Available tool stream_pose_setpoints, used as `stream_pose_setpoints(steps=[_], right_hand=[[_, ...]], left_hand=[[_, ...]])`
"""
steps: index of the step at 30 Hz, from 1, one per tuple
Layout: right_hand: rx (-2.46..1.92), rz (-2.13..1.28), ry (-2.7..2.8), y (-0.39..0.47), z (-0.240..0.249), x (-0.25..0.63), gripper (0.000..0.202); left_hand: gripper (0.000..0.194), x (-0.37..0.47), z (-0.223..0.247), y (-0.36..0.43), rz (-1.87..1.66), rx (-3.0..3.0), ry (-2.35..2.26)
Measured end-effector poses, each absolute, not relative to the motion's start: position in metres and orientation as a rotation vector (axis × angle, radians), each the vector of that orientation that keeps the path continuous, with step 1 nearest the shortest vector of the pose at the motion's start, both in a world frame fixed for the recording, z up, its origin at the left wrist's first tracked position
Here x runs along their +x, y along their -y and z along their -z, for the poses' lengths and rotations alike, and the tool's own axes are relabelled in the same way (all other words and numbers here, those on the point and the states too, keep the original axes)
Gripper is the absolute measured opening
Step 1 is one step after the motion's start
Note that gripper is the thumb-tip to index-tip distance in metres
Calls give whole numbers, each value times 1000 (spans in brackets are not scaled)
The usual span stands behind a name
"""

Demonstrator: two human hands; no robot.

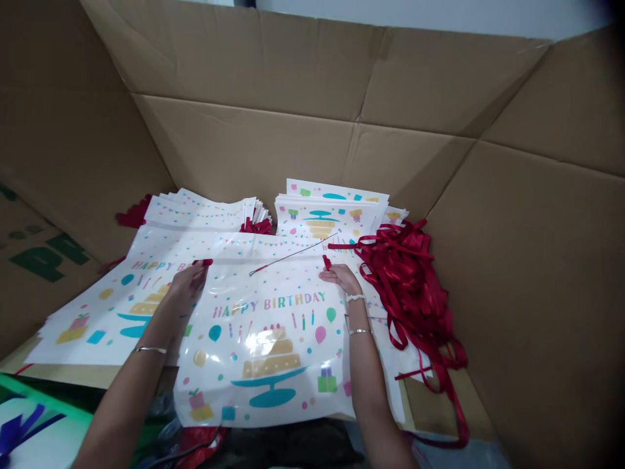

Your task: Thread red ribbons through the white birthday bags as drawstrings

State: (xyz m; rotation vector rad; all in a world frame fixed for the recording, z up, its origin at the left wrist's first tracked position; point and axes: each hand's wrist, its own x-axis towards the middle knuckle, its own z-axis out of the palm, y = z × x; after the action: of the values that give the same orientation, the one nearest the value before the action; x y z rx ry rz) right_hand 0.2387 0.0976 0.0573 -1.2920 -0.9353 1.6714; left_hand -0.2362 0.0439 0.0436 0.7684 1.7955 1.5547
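A glossy white sheet (pixel 273 319) printed with "HAPPY BIRTHDAY", a cake and balloons lies in front of me. At its upper left edge, my left hand (pixel 190 281) has its fingers closed on a short red ribbon end. My right hand (pixel 342 278) rests near the sheet's upper right, fingers stretched out and slightly apart, beside another red ribbon end (pixel 327 262). A thin wire tool (pixel 293 255) with a small loop lies slantwise across the top of the sheet, between my hands.
A stack of similar printed sheets (pixel 102 319) lies at left, another (pixel 332 212) at the back. Tangled red ribbons (pixel 410 280) heap at right. Cardboard walls (pixel 268 130) surround the work surface. Something green and white (pixel 43 423) sits at the lower left.
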Motion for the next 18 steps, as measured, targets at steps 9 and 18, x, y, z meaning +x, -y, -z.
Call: stream_pose_setpoints(steps=[9, 18], right_hand=[[-1341, -1669, 918, -101, -55, 239, 20], [-1369, -1671, 906, -103, -54, 239, 24]], left_hand=[[22, -241, -19, -59, -1891, 540, -1595], [26, -246, -20, -54, -1790, 630, -1796]])
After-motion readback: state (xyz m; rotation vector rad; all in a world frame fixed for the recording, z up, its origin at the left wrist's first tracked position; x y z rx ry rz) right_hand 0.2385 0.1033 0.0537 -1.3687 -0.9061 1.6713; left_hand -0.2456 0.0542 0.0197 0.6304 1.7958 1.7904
